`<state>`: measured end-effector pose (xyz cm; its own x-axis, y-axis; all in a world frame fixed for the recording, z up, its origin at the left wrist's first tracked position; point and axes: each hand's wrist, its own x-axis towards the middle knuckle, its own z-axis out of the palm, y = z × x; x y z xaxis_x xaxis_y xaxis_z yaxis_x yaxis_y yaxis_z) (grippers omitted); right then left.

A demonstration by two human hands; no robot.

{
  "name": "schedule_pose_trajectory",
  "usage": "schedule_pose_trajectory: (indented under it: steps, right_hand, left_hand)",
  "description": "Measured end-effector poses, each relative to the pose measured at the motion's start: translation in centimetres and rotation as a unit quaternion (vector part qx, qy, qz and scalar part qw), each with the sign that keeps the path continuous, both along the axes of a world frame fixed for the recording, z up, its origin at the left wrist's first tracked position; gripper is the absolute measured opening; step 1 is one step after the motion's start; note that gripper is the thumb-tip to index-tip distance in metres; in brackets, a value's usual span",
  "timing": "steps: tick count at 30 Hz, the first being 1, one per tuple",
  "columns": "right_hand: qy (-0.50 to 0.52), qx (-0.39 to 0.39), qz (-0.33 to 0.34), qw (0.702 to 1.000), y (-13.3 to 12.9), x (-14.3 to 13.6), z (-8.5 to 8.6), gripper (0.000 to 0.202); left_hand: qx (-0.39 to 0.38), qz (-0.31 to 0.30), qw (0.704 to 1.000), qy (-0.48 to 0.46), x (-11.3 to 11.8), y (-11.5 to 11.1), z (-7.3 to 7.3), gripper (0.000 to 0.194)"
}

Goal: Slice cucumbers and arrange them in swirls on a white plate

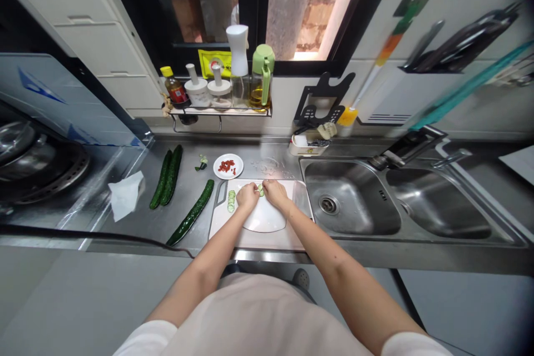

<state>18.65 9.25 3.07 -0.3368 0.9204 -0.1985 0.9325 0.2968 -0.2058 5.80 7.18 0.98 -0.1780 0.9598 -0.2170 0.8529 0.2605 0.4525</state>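
Observation:
Over a white plate (263, 219) on the cutting board (219, 222), my two hands meet at a small cluster of pale green cucumber slices (261, 191). My left hand (247, 196) has its fingers closed at the left side of the slices. From the right, my right hand (275, 193) pinches at the same slices; its fingertips are small and partly hidden. A short row of overlapping cucumber slices (231, 201) lies on the board just left of my left hand.
One whole cucumber (191, 213) lies left of the board, with two more cucumbers (171, 175) beyond it. A small dish (217, 172) of red pieces sits behind the board, near cucumber scraps (202, 163). At right is a double sink (354, 228); a seasoning rack (246, 113) hangs behind.

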Motion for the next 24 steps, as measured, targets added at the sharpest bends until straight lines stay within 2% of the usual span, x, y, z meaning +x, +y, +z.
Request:
schedule_pose_trajectory:
  steps: [3,6,11,16,24]
  right_hand:
    - [0.008,0.012,-0.010,1.000,-0.2,0.4,0.3,0.030]
    - [0.041,0.043,-0.044,0.997,-0.7,1.3,0.5,0.030]
    - [0.073,0.052,-0.082,0.993,-2.3,2.2,0.2,0.029]
    - [0.046,0.019,-0.079,0.996,-3.4,1.5,-0.2,0.028]
    - [0.007,-0.004,-0.076,0.997,-3.0,0.5,-0.1,0.028]
  left_hand:
    - [0.012,-0.002,1.000,-0.017,-0.3,-0.2,0.2,0.020]
    - [0.057,-0.016,0.998,-0.023,-0.9,-0.8,0.2,0.021]
    - [0.125,-0.121,0.985,0.013,-1.5,-2.5,0.2,0.024]
    - [0.135,-0.188,0.971,0.065,-1.4,-3.6,0.1,0.029]
    - [0.109,-0.226,0.962,0.109,-1.2,-3.5,0.0,0.037]
